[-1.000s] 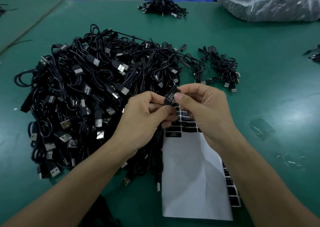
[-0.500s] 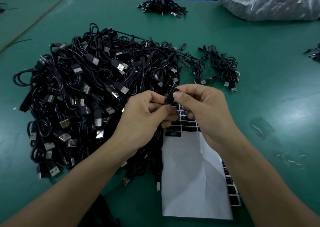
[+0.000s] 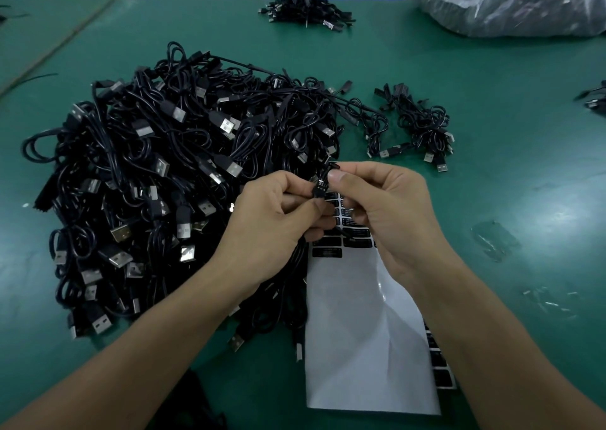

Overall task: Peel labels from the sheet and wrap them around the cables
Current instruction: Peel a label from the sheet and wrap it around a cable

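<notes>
Both hands meet above the far end of the label sheet [image 3: 360, 331]. The left hand [image 3: 278, 213] has its fingers curled, with thumb and forefinger pinching a black cable [image 3: 331, 166]. The right hand [image 3: 387, 213] pinches the same cable just beside it, thumb tip against a black label [image 3: 319, 185] on the cable; whether the label is fully wrapped cannot be told. The sheet lies flat on the green table [image 3: 508, 167], mostly bare white backing, with rows of black labels [image 3: 341, 242] under the hands. A large pile of USB cables [image 3: 164, 183] touches the sheet's left edge. A smaller bundle [image 3: 423, 128] lies beyond the right hand, apart
</notes>
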Demonstrator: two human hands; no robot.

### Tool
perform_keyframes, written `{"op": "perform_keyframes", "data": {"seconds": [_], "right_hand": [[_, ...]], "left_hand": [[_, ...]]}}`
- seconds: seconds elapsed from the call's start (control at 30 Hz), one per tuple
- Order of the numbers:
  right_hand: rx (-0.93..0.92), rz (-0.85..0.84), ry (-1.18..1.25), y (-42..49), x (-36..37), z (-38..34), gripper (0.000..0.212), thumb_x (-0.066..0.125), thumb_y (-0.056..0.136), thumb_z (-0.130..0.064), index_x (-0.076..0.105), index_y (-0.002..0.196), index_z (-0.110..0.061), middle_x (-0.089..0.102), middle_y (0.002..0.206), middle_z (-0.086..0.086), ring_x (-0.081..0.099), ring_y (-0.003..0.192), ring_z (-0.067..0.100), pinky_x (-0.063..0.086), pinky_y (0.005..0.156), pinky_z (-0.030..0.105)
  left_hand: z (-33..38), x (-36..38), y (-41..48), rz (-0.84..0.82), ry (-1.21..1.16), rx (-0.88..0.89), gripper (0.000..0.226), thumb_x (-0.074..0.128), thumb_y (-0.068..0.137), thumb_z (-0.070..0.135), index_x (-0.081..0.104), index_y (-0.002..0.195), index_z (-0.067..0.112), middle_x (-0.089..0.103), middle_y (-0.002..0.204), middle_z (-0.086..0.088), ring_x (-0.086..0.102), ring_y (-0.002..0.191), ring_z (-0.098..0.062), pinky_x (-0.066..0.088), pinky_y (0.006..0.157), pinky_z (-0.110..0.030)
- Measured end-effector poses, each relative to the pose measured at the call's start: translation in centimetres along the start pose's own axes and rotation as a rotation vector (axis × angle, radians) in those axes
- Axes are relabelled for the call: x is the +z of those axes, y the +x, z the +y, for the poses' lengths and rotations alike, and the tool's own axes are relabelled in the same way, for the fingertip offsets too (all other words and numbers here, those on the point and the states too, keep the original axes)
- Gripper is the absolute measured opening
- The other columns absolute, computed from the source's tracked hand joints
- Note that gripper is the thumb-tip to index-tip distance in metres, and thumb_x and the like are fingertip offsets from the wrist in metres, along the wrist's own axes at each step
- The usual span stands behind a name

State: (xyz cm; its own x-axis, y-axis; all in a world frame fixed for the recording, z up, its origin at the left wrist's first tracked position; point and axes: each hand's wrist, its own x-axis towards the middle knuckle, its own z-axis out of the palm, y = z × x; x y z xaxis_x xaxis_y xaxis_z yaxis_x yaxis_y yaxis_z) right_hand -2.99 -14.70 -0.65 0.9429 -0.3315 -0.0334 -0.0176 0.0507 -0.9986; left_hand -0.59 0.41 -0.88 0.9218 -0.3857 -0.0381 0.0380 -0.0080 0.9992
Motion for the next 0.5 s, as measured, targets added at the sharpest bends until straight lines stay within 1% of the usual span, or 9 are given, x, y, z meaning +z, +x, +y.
{"op": "perform_keyframes", "data": {"seconds": [0.13,0.23,0.3,0.5], "right_hand": [[0.009,-0.024,0.051,-0.13,0.1,-0.3,0.007,0.077,0.085,-0.011,0.077,0.085,-0.018,0.066,0.064,-0.013,0.056,0.058,-0.001,0.043,0.056,0.011],[-0.007,-0.03,0.081,-0.16,0.06,-0.53,0.013,0.078,0.084,-0.011,0.078,0.078,-0.022,0.066,0.067,-0.009,0.054,0.063,0.004,0.042,0.057,0.018],[-0.02,-0.033,0.081,-0.2,0.06,-0.56,0.015,0.077,0.085,-0.009,0.078,0.077,-0.022,0.066,0.065,-0.007,0.055,0.062,0.006,0.042,0.057,0.02],[-0.102,-0.02,0.004,-0.55,0.22,-0.48,0.014,0.077,0.085,-0.004,0.074,0.083,-0.018,0.068,0.062,-0.009,0.06,0.058,-0.001,0.045,0.055,0.011]], "left_hand": [[-0.01,0.05,-0.01,0.019,-0.005,-0.004,0.004,0.066,0.094,0.006,0.063,0.097,0.008,0.078,0.083,-0.004,0.077,0.08,-0.017,0.06,0.066,-0.023],[0.05,0.07,-0.01,0.028,-0.014,-0.01,0.004,0.066,0.094,0.005,0.064,0.096,0.008,0.078,0.083,-0.006,0.077,0.08,-0.017,0.061,0.067,-0.025],[0.06,0.1,-0.05,0.033,-0.015,-0.011,0.003,0.065,0.095,0.005,0.064,0.096,0.007,0.078,0.082,-0.006,0.077,0.079,-0.018,0.062,0.068,-0.025],[0.09,0.19,-0.09,0.033,-0.002,0.002,0.003,0.065,0.095,0.005,0.063,0.096,0.006,0.078,0.081,-0.005,0.077,0.079,-0.017,0.059,0.064,-0.022]]}}
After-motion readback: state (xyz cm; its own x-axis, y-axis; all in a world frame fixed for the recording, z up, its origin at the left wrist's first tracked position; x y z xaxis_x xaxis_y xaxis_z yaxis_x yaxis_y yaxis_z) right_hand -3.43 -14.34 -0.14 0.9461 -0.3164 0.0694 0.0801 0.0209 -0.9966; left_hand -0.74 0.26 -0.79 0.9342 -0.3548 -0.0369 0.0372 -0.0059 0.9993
